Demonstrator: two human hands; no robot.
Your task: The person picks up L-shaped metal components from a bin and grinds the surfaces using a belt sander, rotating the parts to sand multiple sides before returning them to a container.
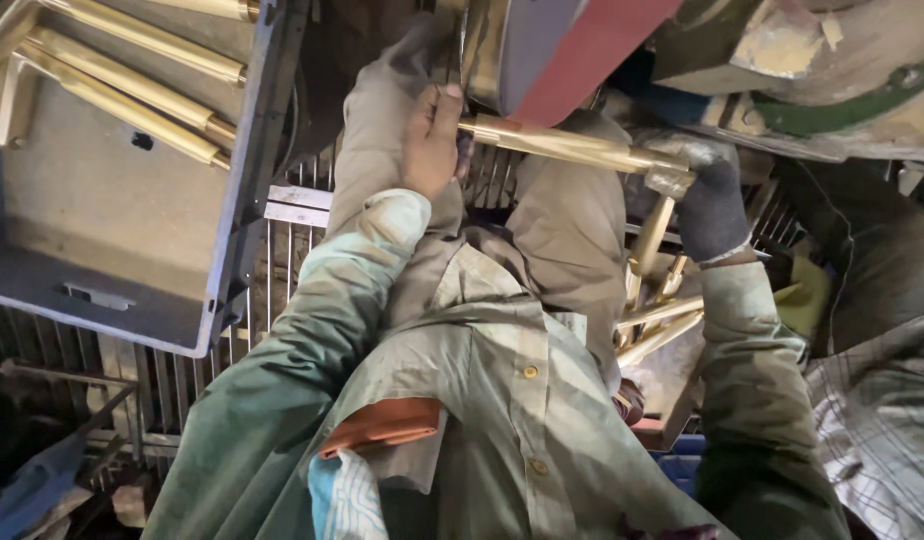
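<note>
A long brass rod lies across my lap, held at both ends. My left hand, bare, grips its left end right beside the red sanding belt of a machine above. My right hand, in a dark glove, grips the rod's right end at its L-shaped fitting. The rod's upper side touches or nearly touches the belt; the exact contact is hidden. I wear a green shirt and khaki trousers.
A grey crate at the left holds several finished brass rods. More brass rods lie in a pile below my right hand. A metal grille runs under my legs. Another person's checked sleeve shows at the right edge.
</note>
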